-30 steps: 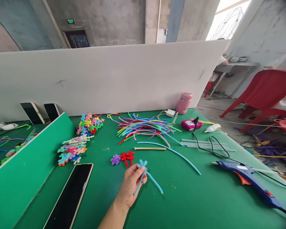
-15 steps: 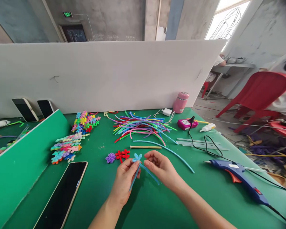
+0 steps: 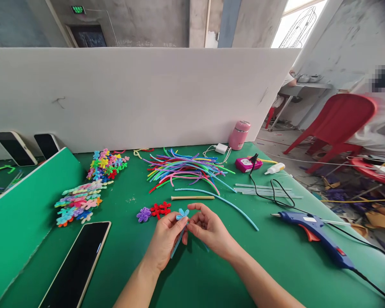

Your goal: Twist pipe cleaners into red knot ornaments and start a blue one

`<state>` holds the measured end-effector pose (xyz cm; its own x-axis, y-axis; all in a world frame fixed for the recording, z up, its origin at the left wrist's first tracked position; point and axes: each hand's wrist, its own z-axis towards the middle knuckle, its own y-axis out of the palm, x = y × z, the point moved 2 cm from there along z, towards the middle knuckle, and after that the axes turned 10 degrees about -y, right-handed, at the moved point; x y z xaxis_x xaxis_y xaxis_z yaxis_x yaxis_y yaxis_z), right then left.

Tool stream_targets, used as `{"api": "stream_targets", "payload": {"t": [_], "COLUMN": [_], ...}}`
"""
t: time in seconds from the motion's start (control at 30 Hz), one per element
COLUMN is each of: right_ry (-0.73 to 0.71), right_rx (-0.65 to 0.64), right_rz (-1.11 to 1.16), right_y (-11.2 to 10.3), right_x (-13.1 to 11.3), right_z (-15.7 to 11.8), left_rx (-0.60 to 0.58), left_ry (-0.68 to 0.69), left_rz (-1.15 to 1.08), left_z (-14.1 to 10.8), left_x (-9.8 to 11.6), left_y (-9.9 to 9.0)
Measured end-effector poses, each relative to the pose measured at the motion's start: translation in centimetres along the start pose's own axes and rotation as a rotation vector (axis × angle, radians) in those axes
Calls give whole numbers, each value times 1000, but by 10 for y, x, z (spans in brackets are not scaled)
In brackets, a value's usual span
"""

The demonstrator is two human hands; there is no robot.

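Note:
A light-blue pipe-cleaner flower (image 3: 182, 213), with petal loops on top and two loose ends hanging below, is pinched between the thumb and fingers of my left hand (image 3: 167, 239). My right hand (image 3: 210, 229) is closed at the flower's base, its thumb and index finger pinching the pipe cleaner just under the petals; part of the stem is hidden behind the fingers. Just beyond my left hand lie a purple pipe-cleaner flower (image 3: 144, 214) and red flower shapes (image 3: 161, 209). A thin beige stick (image 3: 193, 197) and a single light-blue pipe cleaner (image 3: 226, 200) lie past my hands.
Loose coloured pipe cleaners (image 3: 186, 169) are heaped at the back. Finished flowers (image 3: 80, 199) are piled left, near a green divider (image 3: 25, 231) and a phone (image 3: 77, 265). A blue glue gun (image 3: 317, 233), clear glue sticks (image 3: 266, 191) and a black cord (image 3: 259, 192) lie right.
My right hand has moved in to the flower's base and closed on it, covering more of one hanging end. The whole view has shifted slightly; my left hand keeps its pinch.

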<state>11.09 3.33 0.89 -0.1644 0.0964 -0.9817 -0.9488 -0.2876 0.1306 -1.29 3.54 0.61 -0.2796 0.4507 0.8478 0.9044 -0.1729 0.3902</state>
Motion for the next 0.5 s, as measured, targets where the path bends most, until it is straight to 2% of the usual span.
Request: {"api": "stream_targets", "payload": {"t": [0.23,0.5], "right_ry": [40,18], "right_rx": [14,135], "right_rz": [54,140], "right_y": [0,4], "right_x": [11,16], "right_z": [-2,-3], "left_rx": [37,131], "left_ry": [-36,4], "left_rz": [57,154], "left_z": [1,-2], "left_x": [-6,-12], "left_y": [-7,-3]}}
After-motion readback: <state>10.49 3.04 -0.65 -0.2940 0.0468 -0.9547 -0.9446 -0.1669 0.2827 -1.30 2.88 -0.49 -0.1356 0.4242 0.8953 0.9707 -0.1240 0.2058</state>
